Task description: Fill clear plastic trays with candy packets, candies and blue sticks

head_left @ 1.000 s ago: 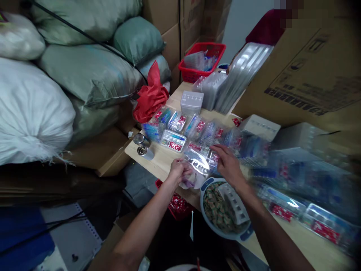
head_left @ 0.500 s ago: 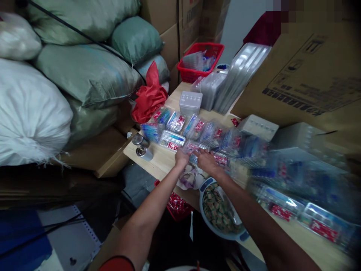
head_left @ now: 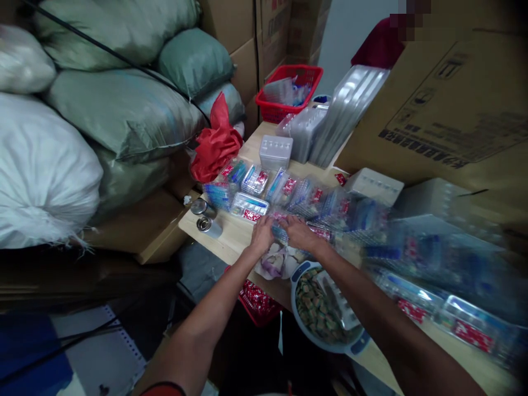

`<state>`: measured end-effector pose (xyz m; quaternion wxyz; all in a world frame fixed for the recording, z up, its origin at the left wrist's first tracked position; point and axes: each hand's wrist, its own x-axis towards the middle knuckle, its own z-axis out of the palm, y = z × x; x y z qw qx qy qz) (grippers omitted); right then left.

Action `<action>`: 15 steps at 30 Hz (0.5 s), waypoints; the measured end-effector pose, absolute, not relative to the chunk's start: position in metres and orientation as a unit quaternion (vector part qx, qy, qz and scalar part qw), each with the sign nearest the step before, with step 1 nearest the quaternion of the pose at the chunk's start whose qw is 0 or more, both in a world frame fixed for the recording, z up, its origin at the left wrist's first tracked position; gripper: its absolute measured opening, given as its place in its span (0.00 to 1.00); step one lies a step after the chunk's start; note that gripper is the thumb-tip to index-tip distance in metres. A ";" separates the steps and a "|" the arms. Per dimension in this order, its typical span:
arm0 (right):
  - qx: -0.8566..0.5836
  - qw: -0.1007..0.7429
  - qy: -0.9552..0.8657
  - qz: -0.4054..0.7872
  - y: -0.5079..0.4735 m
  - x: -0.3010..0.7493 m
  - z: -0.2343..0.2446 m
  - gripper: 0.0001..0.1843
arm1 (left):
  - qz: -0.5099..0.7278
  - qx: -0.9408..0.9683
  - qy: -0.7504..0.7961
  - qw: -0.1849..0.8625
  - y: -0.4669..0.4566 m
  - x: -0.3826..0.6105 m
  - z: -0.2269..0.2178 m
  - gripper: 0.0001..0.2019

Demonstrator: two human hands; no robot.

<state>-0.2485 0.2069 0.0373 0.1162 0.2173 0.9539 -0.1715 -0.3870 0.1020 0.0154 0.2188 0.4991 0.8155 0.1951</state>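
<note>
Touching clear packaging [head_left: 280, 234] — left hand [head_left: 262, 235], right hand [head_left: 301, 234]

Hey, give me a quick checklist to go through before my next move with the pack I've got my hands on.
1. Both hands at the pack: ok; the left hand and right hand meet over the clear plastic pack.
2. Fingertips well placed: cannot tell; they are partly hidden and blurred.
3. Pack fully closed: cannot tell; the hands cover much of it.
4. Bowl free of trays: not ok; a plastic tray lies in the bowl on the small pieces.
5. Cans away from the hands: ok; both are left of the left hand.
</note>
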 end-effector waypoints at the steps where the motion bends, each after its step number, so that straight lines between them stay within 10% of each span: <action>1: 0.215 0.109 0.956 -0.166 0.207 -0.244 0.042 0.33 | 0.211 0.486 0.824 0.201 0.101 -0.387 0.021 0.27; 7: 0.150 0.044 0.980 -0.125 0.221 -0.235 0.100 0.21 | 0.247 0.568 0.759 0.199 0.099 -0.388 0.071 0.33; 12: 0.310 -0.200 0.921 -0.120 0.227 -0.236 0.144 0.25 | 0.403 0.330 0.788 0.329 0.109 -0.375 0.082 0.10; 15: 0.352 -0.178 0.905 -0.158 0.218 -0.233 0.136 0.26 | 0.536 0.085 0.694 0.473 0.114 -0.355 0.067 0.06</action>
